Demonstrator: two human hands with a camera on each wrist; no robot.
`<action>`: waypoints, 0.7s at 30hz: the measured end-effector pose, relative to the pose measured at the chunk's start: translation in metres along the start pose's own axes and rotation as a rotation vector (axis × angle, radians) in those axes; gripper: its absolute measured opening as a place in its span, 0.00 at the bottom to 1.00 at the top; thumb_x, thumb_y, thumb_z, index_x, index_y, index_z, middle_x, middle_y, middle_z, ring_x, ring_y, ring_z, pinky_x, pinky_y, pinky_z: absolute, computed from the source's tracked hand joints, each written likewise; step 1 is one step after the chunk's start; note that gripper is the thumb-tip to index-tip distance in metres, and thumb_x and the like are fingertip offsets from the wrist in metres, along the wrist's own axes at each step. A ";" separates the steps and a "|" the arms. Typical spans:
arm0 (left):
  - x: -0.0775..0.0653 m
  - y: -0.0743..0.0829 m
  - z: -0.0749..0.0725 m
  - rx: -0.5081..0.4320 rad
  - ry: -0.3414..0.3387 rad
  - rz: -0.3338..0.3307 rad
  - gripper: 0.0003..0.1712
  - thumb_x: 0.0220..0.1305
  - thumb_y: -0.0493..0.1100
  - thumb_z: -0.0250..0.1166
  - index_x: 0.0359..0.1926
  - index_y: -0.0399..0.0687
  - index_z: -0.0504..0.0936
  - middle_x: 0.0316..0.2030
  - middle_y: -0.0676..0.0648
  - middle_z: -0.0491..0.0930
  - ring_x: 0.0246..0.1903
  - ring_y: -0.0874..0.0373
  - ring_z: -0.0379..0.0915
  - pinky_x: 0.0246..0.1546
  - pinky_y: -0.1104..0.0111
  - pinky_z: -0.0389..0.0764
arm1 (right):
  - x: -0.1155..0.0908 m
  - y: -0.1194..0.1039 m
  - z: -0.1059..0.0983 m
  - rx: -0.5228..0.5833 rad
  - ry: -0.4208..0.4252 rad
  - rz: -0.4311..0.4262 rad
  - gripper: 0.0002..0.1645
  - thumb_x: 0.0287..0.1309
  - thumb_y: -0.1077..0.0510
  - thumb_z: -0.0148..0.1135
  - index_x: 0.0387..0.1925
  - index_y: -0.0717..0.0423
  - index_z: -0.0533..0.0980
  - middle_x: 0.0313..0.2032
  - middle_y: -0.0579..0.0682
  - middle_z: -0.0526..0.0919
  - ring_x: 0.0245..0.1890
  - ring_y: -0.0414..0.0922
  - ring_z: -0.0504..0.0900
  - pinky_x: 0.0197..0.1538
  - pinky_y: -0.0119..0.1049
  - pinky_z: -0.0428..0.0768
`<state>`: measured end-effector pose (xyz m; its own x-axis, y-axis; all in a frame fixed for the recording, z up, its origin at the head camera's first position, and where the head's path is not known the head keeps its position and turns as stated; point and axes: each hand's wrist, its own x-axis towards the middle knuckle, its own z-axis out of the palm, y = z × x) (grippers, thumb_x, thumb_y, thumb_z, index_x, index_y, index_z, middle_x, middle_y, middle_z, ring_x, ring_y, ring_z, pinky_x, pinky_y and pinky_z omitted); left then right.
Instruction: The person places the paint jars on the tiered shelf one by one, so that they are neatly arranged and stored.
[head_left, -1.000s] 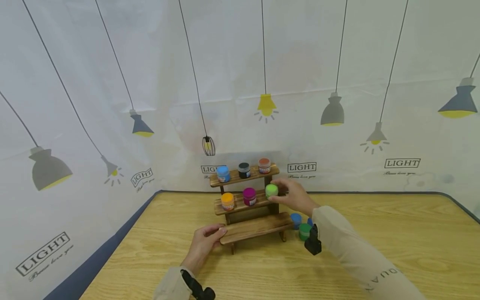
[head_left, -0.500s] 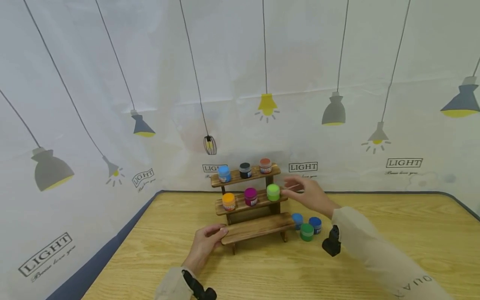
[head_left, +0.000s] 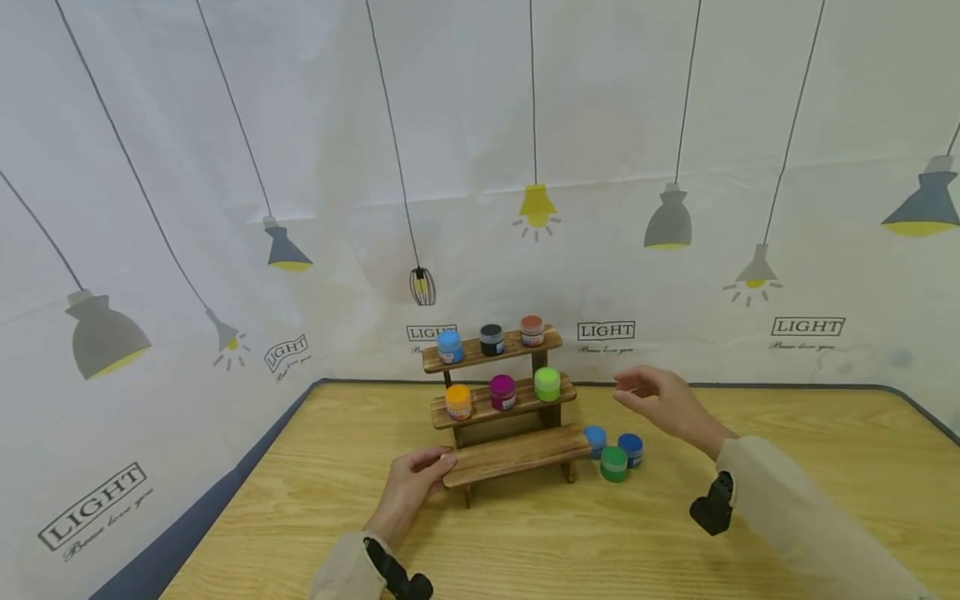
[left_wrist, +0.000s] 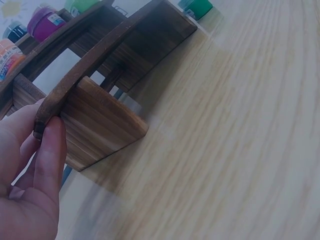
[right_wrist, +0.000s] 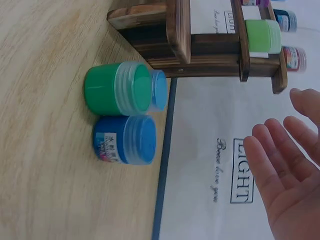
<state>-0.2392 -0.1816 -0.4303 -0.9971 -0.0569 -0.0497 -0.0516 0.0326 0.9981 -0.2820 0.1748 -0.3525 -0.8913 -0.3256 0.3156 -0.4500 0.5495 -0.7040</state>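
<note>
A three-tier wooden display stand [head_left: 517, 457] stands on the table. My left hand [head_left: 408, 487] pinches the left end of its lowest step, thumb and fingers on either face of the board [left_wrist: 75, 75]. On the middle step sit an orange paint jar [head_left: 458, 402], a purple jar [head_left: 503, 393] and a light green jar [head_left: 547, 384]. The top step carries a light blue jar [head_left: 450, 347], a black jar [head_left: 492, 339] and a red-brown jar [head_left: 532, 331]. My right hand [head_left: 671, 404] hovers to the right of the stand, fingers relaxed and holding nothing.
Three more jars stand on the table by the stand's right end: a green jar [right_wrist: 117, 89], a dark blue jar [right_wrist: 125, 140] and a lighter blue jar [head_left: 595, 442]. Behind the table [head_left: 300, 517] hangs a white backdrop [head_left: 480, 250] printed with lamps.
My right hand has let go of the light green jar on the middle step and moved away to the right. The left hand keeps its place on the lowest step.
</note>
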 end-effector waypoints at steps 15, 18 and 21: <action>-0.001 0.001 0.000 0.006 0.010 0.012 0.24 0.55 0.43 0.64 0.48 0.29 0.75 0.35 0.48 0.78 0.31 0.64 0.73 0.29 0.73 0.76 | -0.021 0.045 0.010 0.056 -0.094 0.113 0.27 0.55 0.53 0.59 0.50 0.70 0.69 0.44 0.64 0.75 0.41 0.54 0.75 0.40 0.41 0.76; -0.001 0.001 0.000 0.005 0.011 0.013 0.23 0.55 0.43 0.64 0.47 0.29 0.75 0.34 0.49 0.78 0.31 0.64 0.73 0.29 0.74 0.75 | -0.026 0.053 0.015 0.097 -0.131 0.144 0.29 0.54 0.54 0.60 0.51 0.72 0.67 0.46 0.67 0.72 0.43 0.55 0.74 0.40 0.41 0.76; -0.002 0.001 0.000 0.004 0.011 0.012 0.23 0.55 0.42 0.64 0.47 0.29 0.75 0.34 0.49 0.78 0.31 0.64 0.73 0.29 0.74 0.75 | -0.029 0.059 0.020 0.134 -0.158 0.154 0.31 0.53 0.55 0.61 0.52 0.73 0.65 0.47 0.67 0.71 0.44 0.56 0.73 0.42 0.41 0.76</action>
<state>-0.2377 -0.1810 -0.4295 -0.9970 -0.0677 -0.0371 -0.0397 0.0375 0.9985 -0.2818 0.2013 -0.4154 -0.9241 -0.3682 0.1025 -0.2892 0.4985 -0.8172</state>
